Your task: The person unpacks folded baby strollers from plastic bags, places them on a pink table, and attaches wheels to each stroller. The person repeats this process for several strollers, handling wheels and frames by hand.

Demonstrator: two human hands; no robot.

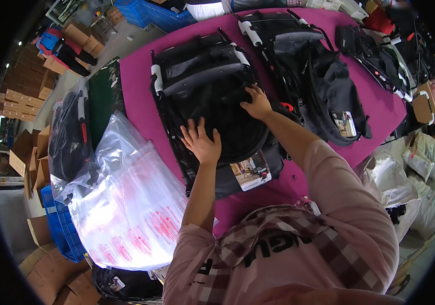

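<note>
**packer_q:** How would you grab that folded black fabric stroller with the metal frame and white foam grips (212, 96)? It's lying flat on the magenta table cover (136, 86), nearest of three in a row.

**benchhand:** Right now nobody's gripping it. The left hand (201, 141) is spread flat, fingers apart, pressing on the round black canopy part near the front edge. The right hand (256, 103) is open too, fingertips resting on the fabric further up toward the middle. Nothing clamped in either.

**packer_q:** Heavy?

**benchhand:** My guess is moderately: stiff tube frame underneath, soft slippery cloth on top. The fabric will slide and bunch if you pull it, so I'd take the frame rails or the padded white grips, not the canopy. The printed card tag (251, 173) hanging at the near edge looks flimsy, so keep off that.

**packer_q:** And the big clear plastic bags with red print (131, 208)?

**benchhand:** Piled just left of it, light and floppy, overhanging the table edge.
</note>
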